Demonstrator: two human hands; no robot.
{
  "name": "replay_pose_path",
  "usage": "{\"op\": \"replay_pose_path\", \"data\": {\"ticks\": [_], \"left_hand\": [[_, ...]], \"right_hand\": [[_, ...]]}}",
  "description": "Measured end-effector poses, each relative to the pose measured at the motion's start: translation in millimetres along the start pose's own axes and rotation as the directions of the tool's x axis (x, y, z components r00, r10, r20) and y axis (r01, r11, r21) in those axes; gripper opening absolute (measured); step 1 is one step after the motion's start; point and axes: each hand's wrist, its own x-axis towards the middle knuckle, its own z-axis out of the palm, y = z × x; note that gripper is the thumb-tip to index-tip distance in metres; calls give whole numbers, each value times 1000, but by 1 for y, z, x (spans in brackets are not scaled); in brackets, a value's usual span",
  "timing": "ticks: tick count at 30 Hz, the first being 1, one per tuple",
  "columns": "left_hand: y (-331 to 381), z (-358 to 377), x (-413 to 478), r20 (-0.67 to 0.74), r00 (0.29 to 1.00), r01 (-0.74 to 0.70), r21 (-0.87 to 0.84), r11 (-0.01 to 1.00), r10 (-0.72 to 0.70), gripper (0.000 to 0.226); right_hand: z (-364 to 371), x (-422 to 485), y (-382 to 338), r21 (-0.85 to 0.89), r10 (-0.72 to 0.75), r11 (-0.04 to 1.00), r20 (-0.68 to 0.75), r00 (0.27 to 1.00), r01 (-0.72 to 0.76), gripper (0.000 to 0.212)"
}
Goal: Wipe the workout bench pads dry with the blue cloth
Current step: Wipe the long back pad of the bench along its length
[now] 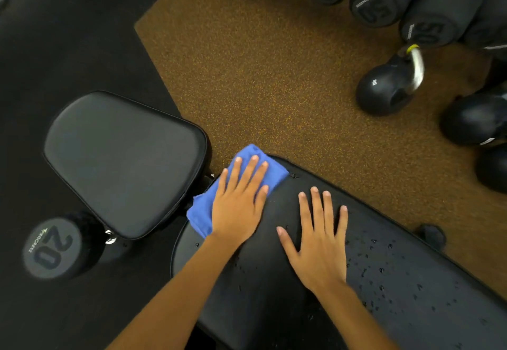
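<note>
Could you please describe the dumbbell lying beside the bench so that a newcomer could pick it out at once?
Start at the black padded seat pad at the left end of the workout bench. By its near corner, on the black floor mat, lies a black dumbbell showing a round grey end face. That face reads 20, while the black dumbbells at upper right read 50.

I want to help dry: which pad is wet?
The long pad with the cloth on it: drops dot it. The short pad to its left looks dry.
</note>
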Motion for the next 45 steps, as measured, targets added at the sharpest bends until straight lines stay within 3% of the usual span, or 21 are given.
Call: {"op": "replay_pose_path", "data": {"ticks": [2, 4, 8, 10, 16, 20, 23, 25, 28, 30, 34, 36, 38, 42, 45], "left_hand": [[5, 1, 18, -35, 987, 156, -40, 987, -157, 50], [20, 5, 34, -32, 981, 188, -69, 980, -190, 49], [37, 7, 28, -4, 996, -94, -50, 994, 94, 47], [26, 4, 20, 6, 986, -166, -63, 984, 167, 49], [25, 4, 60, 6, 997, 76, -85, 993, -76, 43], [54, 8, 60, 41, 984, -168, -120, 979, 174, 43], [38, 6, 53, -6, 970, -243, -79, 967, 243, 40], [22, 5, 57, -15, 988, -152, -26, 988, 152, 41], [16, -1, 69, -11, 989, 145, 29, 989, -145, 40], [27, 0, 73, 5, 982, 190, 65, 980, -190, 40], [41, 3, 74, 68, 992, -114, 60, 992, 110, 38], [34, 0, 78, 108, 982, -161, 43, 986, 156, 39], [24, -8, 81, 177, 983, -54, 26, 998, 48, 43], [-11, -14, 77, 280, 906, 358, -103, 928, -318, 42], [-19, -18, 49, 180, 900, 418, -100, 903, -397, 43]], "right_hand": [[1, 1, -1, -13, -4, 1000, 6, 1000, 5, 76], [2, 1, -2, -27, -6, 1000, 5, 1000, 6, 76], [2, 1, 1, -34, -14, 999, 5, 1000, 14, 76], [1, 1, 1, -38, -16, 999, 9, 1000, 16, 76], [1, 1, 0, -45, -18, 999, 18, 1000, 19, 77], [1, 2, 0, -38, -14, 999, 26, 1000, 15, 77], [1, 2, 1, -37, -21, 999, 29, 999, 22, 77], [1, 2, 1, -40, -25, 999, 29, 999, 26, 77], [1, 2, 0, -49, -23, 998, 32, 999, 24, 78], [1, 2, -1, -50, -22, 998, 37, 999, 24, 78], [2, 2, -1, -48, -14, 999, 42, 999, 16, 78], [2, 2, 0, -50, -17, 999, 38, 999, 19, 78], [2, 1, 0, -56, -24, 998, 35, 999, 26, 78], [1, 2, 0, -51, -23, 998, 28, 999, 24, 77], [1, 1, 0, -53, -18, 998, 32, 999, 20, 77]]}}
